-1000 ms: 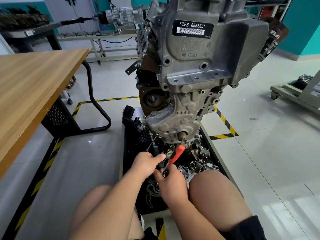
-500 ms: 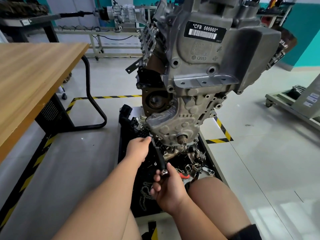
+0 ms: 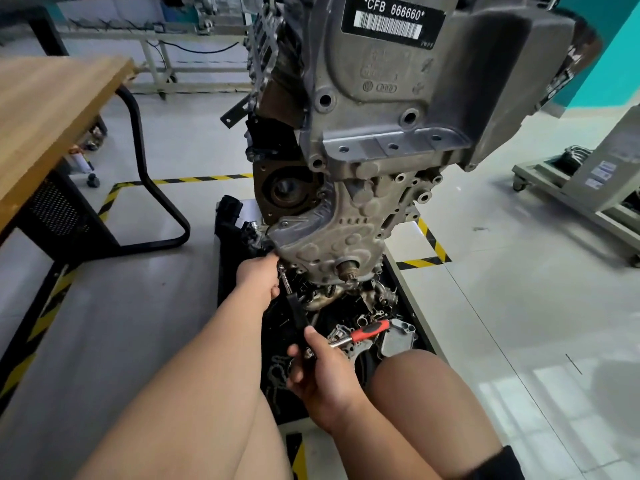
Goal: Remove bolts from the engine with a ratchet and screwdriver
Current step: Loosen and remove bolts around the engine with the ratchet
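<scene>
Because the left hand point(image 3: 258, 279) covers it, the screwdriver's point(image 3: 298, 311) tip is hidden.

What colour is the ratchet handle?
Ratchet handle: red with black, head view.

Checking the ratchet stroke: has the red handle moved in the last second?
Yes. The red handle swung down and rightward, away from the crankshaft stub.

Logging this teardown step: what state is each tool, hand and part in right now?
engine: upright above the parts tray.
black-handled screwdriver: tilted, tip at the engine's lower edge.
ratchet: at the screwdriver's butt end, red handle pointing right.
left hand: fingers round the shaft near the tip.
right hand: grips the ratchet head.
parts tray: holds loose metal parts.
</scene>
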The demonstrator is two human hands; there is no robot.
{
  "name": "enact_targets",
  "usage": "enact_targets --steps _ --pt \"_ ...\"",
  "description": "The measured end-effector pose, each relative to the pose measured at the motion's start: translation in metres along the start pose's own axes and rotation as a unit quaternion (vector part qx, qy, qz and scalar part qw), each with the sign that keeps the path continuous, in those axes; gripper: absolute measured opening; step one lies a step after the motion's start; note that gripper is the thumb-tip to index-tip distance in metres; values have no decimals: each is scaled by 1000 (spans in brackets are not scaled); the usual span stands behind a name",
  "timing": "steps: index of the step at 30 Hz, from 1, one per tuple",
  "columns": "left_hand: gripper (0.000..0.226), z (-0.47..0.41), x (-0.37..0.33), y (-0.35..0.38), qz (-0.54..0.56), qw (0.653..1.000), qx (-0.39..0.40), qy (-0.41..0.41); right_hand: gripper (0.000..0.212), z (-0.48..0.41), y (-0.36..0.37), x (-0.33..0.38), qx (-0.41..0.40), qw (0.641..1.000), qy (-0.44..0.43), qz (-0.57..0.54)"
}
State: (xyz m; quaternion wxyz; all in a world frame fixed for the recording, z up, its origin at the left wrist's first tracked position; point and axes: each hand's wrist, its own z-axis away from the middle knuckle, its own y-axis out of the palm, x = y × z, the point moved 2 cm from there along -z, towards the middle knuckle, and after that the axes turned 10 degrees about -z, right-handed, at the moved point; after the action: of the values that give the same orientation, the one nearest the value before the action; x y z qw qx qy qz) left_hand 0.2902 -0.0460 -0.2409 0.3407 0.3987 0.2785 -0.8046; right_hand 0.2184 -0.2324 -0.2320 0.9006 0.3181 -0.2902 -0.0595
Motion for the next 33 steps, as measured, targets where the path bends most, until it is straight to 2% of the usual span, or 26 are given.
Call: enact_targets --steps 5,10,18,26,33 --pt "40 4 -1 5 33 998 -40 -39 11 1 -1 2 14 998 -44 43" --pt "39 4 -2 4 38 997 -52 -40 12 0 -4 8 21 994 -85 72" --pt "36 4 -4 1 9 998 -58 -27 12 -1 -6 9 35 990 -104 89" --pt "37 6 -5 2 30 996 -76 -34 17 -1 -7 12 32 980 -139 137" --pt "34 5 -5 4 47 994 -87 -37 10 1 -6 12 31 973 -165 157"
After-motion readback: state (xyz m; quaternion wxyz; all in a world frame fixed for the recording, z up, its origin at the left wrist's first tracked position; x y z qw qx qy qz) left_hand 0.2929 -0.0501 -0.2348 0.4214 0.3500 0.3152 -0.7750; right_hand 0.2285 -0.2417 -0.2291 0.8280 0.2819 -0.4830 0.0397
